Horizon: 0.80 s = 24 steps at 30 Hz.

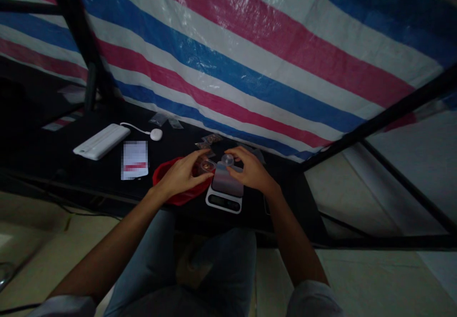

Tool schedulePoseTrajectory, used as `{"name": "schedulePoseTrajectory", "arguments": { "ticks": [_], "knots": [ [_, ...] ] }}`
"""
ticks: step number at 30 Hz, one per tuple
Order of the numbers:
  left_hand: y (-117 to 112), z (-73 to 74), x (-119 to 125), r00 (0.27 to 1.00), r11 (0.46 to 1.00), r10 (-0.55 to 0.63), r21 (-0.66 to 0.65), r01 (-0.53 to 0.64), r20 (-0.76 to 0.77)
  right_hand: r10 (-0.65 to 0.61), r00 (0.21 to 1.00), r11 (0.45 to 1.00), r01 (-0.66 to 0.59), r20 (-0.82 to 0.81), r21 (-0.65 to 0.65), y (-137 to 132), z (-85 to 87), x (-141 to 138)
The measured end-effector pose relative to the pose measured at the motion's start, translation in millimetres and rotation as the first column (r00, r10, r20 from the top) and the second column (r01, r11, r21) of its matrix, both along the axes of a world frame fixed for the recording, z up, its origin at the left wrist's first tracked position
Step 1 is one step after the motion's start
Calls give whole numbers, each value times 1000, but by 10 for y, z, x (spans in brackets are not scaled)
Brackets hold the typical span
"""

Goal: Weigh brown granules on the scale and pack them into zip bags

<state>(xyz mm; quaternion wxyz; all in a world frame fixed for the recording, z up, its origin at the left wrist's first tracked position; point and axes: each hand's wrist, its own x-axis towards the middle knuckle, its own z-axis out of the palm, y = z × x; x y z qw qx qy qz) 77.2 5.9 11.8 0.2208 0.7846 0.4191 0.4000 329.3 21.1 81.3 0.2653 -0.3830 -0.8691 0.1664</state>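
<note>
My left hand (183, 173) is curled round a small clear plastic container (207, 166) with something brownish in it, over the right side of a red bowl-like container (183, 197). In the fingers of my right hand (252, 170) is a small clear round cup or lid (227, 159); which of the two I cannot tell. It is at the far edge of the metal plate of a small white digital scale (227, 181). The scale's dark display faces me, too dim to read. My left hand hides part of the red container's inside.
Small clear bags with brown contents (213, 138) lie behind my hands, and other clear packets (159, 119) further left. A white device (102, 142) with a cabled round piece (156, 134) and a blurred-out card (134, 161) lie left on the black table. A striped sheet (214, 69) hangs behind.
</note>
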Motion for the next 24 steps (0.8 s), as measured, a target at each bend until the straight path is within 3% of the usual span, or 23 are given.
{"name": "schedulePoseTrajectory", "arguments": {
  "ticks": [4, 7, 11, 16, 19, 24],
  "knots": [
    [30, -8, 16, 997, 998, 22, 58, -27, 80, -143, 988, 974, 131, -53, -186, -33, -507, 237],
    [49, 3, 58, 987, 994, 33, 97, -49, 157, -228, 971, 941, 201, -73, -272, -87, -696, 308],
    [34, 51, 137, 980, 995, 49, 74, -64, 192, -224, 960, 965, 195, -168, -173, -196, -540, 190],
    [-21, 105, 221, 980, 1000, 15, -12, -13, 197, -79, 948, 988, 34, -307, -149, -315, -214, -116],
    [-50, 128, 234, 976, 999, 14, -50, -3, 219, -51, 954, 991, 12, -297, -132, -351, -156, -207],
    [-101, 137, 187, 935, 983, 2, -170, 63, 355, -106, 967, 992, 88, -233, -90, -390, -168, -179]
  ]
}}
